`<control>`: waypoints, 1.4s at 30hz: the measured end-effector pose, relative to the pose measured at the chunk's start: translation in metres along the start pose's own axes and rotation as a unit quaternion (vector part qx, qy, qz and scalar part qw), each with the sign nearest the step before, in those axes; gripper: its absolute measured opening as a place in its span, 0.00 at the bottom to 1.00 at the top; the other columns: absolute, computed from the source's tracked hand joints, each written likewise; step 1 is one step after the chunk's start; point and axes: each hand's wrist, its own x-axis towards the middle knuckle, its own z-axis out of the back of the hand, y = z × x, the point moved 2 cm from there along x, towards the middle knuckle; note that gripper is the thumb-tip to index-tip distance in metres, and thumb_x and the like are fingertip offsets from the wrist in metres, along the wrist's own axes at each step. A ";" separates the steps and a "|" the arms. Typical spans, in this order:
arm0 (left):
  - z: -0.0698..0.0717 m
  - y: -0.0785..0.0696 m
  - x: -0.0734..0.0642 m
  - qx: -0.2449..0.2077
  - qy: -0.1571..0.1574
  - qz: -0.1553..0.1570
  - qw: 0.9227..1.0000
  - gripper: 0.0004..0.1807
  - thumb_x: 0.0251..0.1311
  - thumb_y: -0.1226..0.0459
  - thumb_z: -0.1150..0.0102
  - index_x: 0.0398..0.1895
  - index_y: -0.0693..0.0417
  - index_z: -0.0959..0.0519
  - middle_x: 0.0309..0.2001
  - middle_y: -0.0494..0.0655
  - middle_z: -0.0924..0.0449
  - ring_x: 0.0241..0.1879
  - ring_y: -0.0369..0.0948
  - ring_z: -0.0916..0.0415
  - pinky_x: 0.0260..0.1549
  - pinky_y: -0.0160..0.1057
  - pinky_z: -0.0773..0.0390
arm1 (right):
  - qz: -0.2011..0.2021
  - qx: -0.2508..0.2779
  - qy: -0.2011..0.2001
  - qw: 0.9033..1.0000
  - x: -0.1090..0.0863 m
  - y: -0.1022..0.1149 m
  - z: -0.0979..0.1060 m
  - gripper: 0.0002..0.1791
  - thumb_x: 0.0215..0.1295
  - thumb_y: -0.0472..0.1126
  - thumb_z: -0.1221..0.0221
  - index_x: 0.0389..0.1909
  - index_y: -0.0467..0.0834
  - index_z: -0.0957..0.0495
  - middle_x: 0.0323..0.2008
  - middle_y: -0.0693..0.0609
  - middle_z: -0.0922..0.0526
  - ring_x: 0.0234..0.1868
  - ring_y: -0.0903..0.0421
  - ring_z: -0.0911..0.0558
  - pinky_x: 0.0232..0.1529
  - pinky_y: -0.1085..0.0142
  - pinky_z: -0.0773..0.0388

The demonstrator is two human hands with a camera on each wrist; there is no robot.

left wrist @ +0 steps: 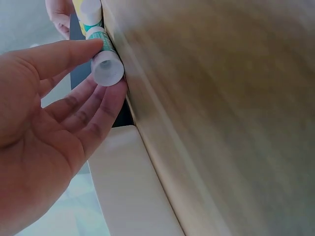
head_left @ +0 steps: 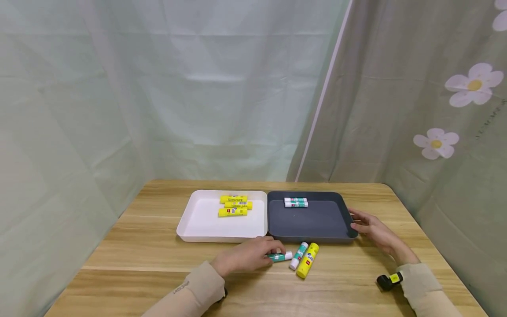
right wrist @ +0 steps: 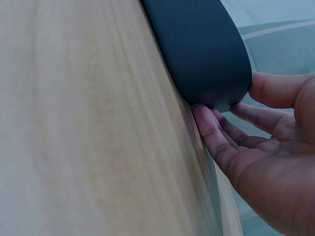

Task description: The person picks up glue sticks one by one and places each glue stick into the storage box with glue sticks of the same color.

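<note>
My left hand (head_left: 251, 254) pinches a white-and-green glue stick (head_left: 280, 256) between thumb and fingers, just in front of the two trays. In the left wrist view the hollow end of this glue stick (left wrist: 108, 70) faces the camera. Right beside it on the table lie a second green glue stick (head_left: 299, 256) and a larger yellow glue stick (head_left: 307, 260). My right hand (head_left: 374, 230) holds the right end of the dark grey tray (head_left: 313, 239). In the right wrist view, the thumb is at the rim and the fingertips (right wrist: 204, 120) sit low against the tray's outer wall (right wrist: 206, 54).
A white tray (head_left: 198, 226) stands left of the dark one, side against side. Three yellow glue sticks (head_left: 233, 212) lie in the white tray, two green glue sticks (head_left: 295, 204) in the dark tray. Curtains (head_left: 222, 97) hang behind the wooden table (head_left: 130, 264).
</note>
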 end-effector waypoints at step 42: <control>0.034 -0.001 0.028 -0.098 -0.034 -0.034 0.994 0.18 0.70 0.68 0.36 0.59 0.44 0.14 0.42 0.34 0.20 0.38 0.30 0.26 0.41 0.29 0.22 | 0.019 0.028 0.014 0.999 -0.001 -0.001 0.002 0.40 0.79 0.39 0.45 0.82 0.33 0.54 0.71 0.24 0.42 0.62 0.52 0.29 0.53 0.72 0.26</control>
